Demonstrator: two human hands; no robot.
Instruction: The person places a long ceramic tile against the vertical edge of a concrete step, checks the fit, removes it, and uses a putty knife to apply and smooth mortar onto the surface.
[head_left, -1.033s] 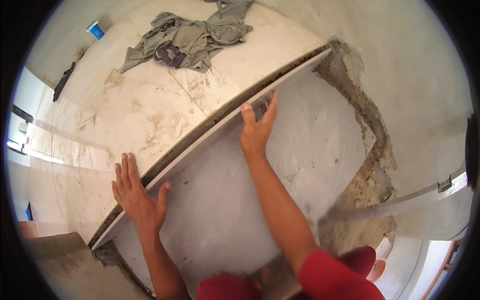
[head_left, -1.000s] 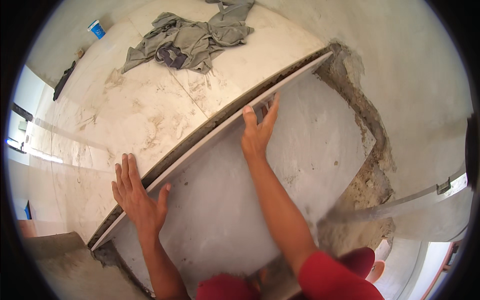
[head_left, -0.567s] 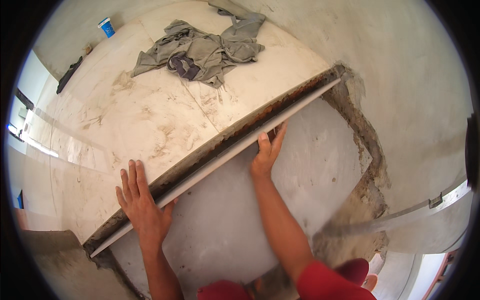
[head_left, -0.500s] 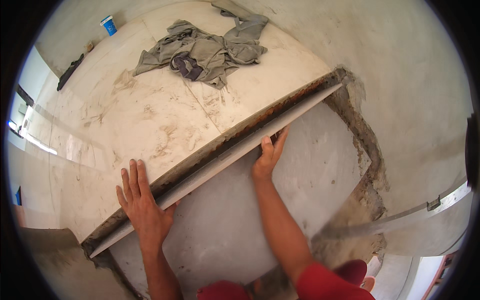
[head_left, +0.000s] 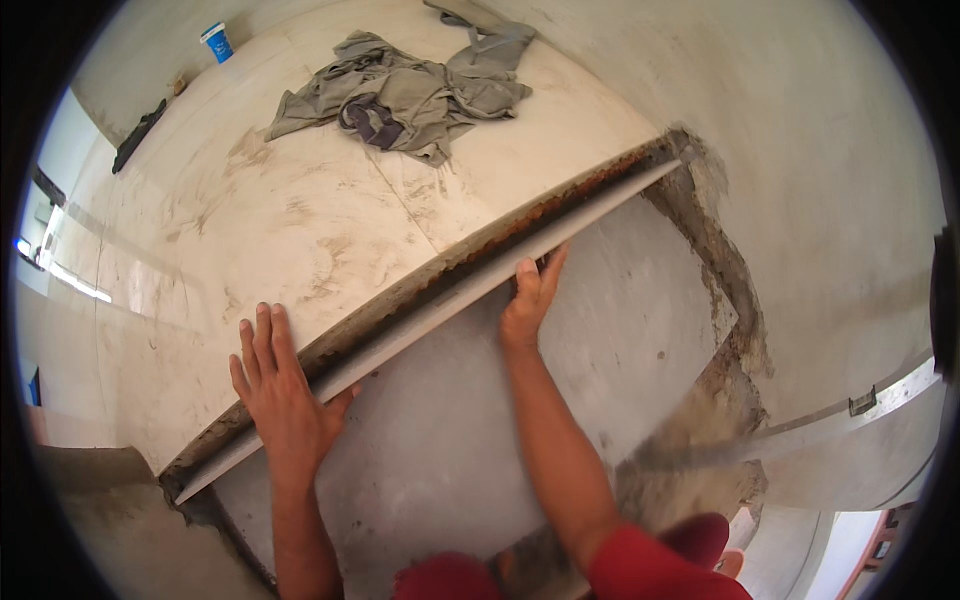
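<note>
A long, narrow tile (head_left: 440,312) with a pale upper edge leans along the edge of a raised cream-tiled floor (head_left: 330,210), leaving a dark gap between them. My left hand (head_left: 280,400) is open over the left part of this gap. Its fingers are spread onto the raised floor, and its thumb points back past the tile's near side. Right of the middle, my right hand (head_left: 530,305) grips the tile from the near side, thumb up near its top edge; some fingertips are hidden. A smooth grey slab (head_left: 440,440) spreads below the tile, between my forearms.
A crumpled grey-green garment (head_left: 420,100) lies on the raised floor. Farther back are a blue cup (head_left: 218,44) and a dark strip-like object (head_left: 140,135). At right, a plastered wall (head_left: 840,200) meets the slab along a rough, chipped groove (head_left: 725,265).
The tile's right end has shifted slightly left, along with my right hand. My left hand has slid a little up and left. The view has also moved slightly.
</note>
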